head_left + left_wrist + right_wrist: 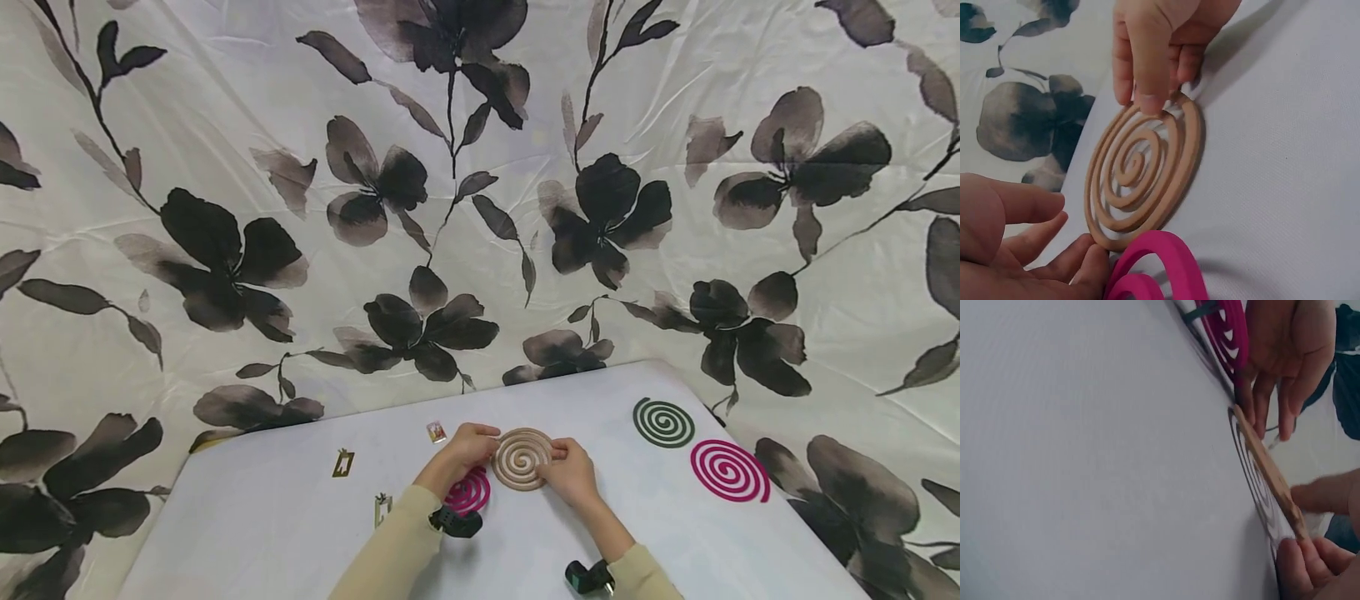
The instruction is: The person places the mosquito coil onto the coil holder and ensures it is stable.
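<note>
A flat tan spiral coaster is between my two hands over the white table. My right hand pinches its right edge, thumb on the top face and fingers at the rim. In the left wrist view the tan coil shows whole, close over the tabletop. My left hand touches the opposite edge with its fingertips, fingers extended and apart. A magenta spiral coaster lies right beside the tan one, partly hidden under my left forearm and wrist in the head view.
A dark green spiral coaster and another magenta spiral coaster lie at the table's right side. Left of my hands are two small gold-coloured frame-like pieces, one farther back, and a small picture tile. A floral cloth hangs behind the table.
</note>
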A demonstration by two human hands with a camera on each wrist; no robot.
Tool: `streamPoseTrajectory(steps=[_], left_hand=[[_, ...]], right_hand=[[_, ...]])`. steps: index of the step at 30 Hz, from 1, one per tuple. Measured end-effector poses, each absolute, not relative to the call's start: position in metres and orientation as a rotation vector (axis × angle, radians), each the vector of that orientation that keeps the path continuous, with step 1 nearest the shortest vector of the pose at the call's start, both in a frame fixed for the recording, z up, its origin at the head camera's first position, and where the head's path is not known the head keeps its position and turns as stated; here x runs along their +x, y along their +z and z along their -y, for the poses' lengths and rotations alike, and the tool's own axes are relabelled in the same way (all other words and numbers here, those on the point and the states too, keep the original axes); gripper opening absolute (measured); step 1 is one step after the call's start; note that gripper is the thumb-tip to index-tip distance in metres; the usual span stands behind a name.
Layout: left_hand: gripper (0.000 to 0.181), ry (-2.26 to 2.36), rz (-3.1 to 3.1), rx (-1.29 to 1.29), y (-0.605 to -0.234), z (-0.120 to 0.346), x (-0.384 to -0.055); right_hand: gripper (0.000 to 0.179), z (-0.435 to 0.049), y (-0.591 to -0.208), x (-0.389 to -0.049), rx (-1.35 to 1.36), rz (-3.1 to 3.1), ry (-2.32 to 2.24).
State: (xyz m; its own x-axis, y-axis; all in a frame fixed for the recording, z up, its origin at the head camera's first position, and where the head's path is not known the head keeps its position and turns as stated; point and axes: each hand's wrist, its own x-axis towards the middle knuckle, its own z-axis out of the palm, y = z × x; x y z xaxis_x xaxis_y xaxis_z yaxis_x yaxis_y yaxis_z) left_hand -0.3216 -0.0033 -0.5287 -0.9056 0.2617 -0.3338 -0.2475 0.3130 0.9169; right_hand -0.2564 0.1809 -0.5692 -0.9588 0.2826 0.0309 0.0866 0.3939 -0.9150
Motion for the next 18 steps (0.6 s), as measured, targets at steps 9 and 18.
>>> streamPoseTrajectory(steps=[9, 18], left_hand=[[0.035, 1.667, -2.219, 0.036, -0.528, 0.010, -0.322], [0.050, 1.985, -1.884, 0.055, -0.528, 0.018, -0.321]], right_hand=[[0.039, -0.165, -0.560, -0.260, -0.522, 2.018, 1.944], [0.039, -0.159, -0.535, -0.256, -0.490, 1.746, 2.291]])
